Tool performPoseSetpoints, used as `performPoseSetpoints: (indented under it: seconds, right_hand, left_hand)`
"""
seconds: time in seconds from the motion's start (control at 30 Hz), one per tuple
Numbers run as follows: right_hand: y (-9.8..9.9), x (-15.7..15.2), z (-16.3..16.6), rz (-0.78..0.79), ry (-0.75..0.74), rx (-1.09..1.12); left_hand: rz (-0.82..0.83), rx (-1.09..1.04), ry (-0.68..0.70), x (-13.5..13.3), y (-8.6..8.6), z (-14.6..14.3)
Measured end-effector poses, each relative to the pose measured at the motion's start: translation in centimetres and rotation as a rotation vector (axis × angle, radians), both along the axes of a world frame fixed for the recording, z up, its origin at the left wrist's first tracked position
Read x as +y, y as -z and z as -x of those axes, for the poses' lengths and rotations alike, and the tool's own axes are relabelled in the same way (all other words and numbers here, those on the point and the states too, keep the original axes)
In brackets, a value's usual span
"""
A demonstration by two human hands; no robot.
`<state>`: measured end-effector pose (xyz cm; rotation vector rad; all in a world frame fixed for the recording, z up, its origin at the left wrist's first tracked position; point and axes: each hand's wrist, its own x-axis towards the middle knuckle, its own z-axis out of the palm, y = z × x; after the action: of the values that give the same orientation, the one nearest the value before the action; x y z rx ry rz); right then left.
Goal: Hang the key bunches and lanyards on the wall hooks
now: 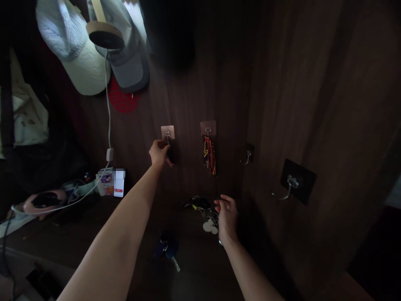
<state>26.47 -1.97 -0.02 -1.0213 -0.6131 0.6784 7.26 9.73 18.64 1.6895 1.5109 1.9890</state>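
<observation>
steel key bunch (205, 214): light, slippery, grab by ring. r hand (227, 218) just beside, fingers apart; l hand (159, 153) fingers pinched together at wall hook (167, 137), can't tell on what.

Wall panel (191, 83): dark wood-grain laminate, smooth, low sheen. Hook plates (208, 127): copper-toned, glossy, carrying bright metal hooks (208, 132). Black wall plate (305, 179): matt. Key bunch (209, 219): metal rings, matt white plastic tags (209, 227). Blue key fob (166, 250): plastic, faint gloss. Caps (75, 58): woven cloth, matt. Cable (108, 108): smooth white plastic sheath.
</observation>
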Motion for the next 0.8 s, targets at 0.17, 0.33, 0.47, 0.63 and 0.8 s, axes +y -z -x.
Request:
performPoseSetpoints:
  seconds: [0.17,0.33,0.47,0.63,0.8]
  right_hand:
    - [-0.1,0.0,0.0,-0.011,0.0,-0.007]
    - [-0.1,0.0,0.1,-0.007,0.013,-0.018]
    - [0.0,0.0,0.1,0.008,0.012,-0.024]
    - [-0.2,0.0,0.1,-0.002,0.002,-0.015]
    - [-0.3,0.0,0.2,-0.004,0.002,-0.003]
  left_hand:
    - [-0.005,-0.019,0.031,0.5,0.5,-0.2]
    - [-0.007,-0.018,0.05,0.3,0.8,0.0]
    - [0.062,0.022,-0.002,-0.3,2.1,0.6]
    - [0.158,0.023,-0.026,-2.0,5.9,1.8]
    - [0.236,0.042,0.001,-3.7,9.8,3.3]
